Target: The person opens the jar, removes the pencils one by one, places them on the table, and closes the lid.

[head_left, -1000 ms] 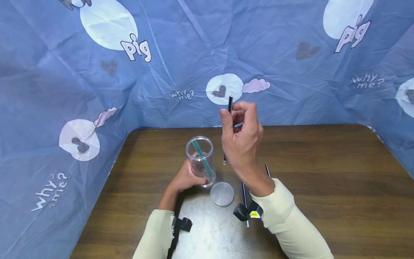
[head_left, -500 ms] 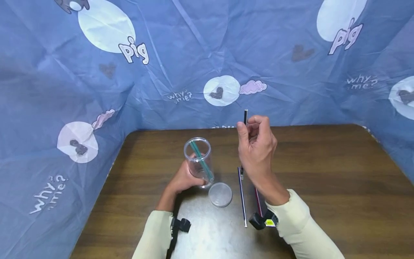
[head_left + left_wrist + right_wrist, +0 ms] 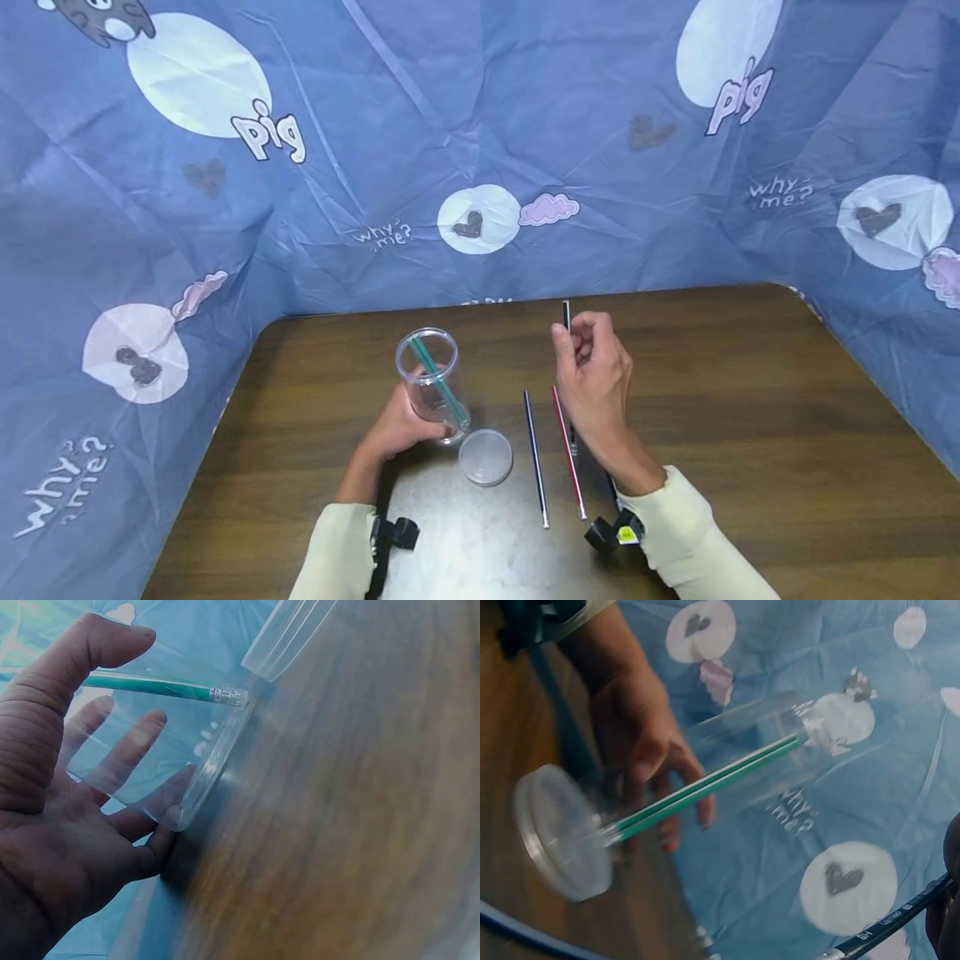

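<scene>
Head view shows the right hand (image 3: pixel 592 375) pinching a dark pencil (image 3: pixel 566 315) nearly upright, well to the right of the clear jar (image 3: pixel 433 383) that the left hand (image 3: pixel 397 425) wraps at its base on the tabletop (image 3: pixel 750 400). The jar stands open — a green pencil (image 3: pixel 438 379) leans inside, its lid (image 3: pixel 486 457) just beside the left hand.

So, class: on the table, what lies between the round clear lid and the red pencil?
In the head view, a dark blue pencil lies between the clear lid and the red pencil.
</scene>
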A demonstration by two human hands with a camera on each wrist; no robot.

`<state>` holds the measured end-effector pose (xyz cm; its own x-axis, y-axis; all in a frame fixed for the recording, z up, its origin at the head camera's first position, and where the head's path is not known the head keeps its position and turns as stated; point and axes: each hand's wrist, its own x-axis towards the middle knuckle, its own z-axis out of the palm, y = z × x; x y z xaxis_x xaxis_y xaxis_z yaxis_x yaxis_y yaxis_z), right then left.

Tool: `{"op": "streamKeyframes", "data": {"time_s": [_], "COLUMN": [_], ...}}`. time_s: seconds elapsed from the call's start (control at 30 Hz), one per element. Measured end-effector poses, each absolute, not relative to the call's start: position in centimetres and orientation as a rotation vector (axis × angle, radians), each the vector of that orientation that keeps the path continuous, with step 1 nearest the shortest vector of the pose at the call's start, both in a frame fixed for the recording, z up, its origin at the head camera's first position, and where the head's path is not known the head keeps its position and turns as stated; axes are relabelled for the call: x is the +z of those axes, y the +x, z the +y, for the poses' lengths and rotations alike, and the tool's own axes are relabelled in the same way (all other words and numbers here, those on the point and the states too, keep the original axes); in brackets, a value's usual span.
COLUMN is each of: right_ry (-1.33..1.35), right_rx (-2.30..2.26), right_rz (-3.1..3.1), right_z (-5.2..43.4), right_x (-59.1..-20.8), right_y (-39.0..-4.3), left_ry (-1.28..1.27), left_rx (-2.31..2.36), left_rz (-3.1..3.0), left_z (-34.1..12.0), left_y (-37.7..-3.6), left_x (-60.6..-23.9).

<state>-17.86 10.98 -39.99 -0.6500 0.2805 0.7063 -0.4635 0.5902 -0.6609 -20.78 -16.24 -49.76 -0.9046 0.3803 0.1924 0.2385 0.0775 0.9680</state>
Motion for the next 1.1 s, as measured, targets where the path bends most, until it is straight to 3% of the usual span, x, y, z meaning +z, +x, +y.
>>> {"op": "streamKeyframes", "data": {"time_s": [0.47,1.1], "right_ry": [0.02,-0.076], "right_rx": [0.984,0.876], "right_rz": [-2.32,-2.533], "right_z": [15.3,19.5], "right_x": [-45.0,-48.4], "right_y": [-16.3,-16.5], "left_ry": [0.653,0.646], "left_rx": [1.974,1.971], "left_rz": [2.181,2.153], "left_z": [-16.3,-16.4], "left_y": [-20.9,-20.9], "left_x": [-49.6,-49.3]}}
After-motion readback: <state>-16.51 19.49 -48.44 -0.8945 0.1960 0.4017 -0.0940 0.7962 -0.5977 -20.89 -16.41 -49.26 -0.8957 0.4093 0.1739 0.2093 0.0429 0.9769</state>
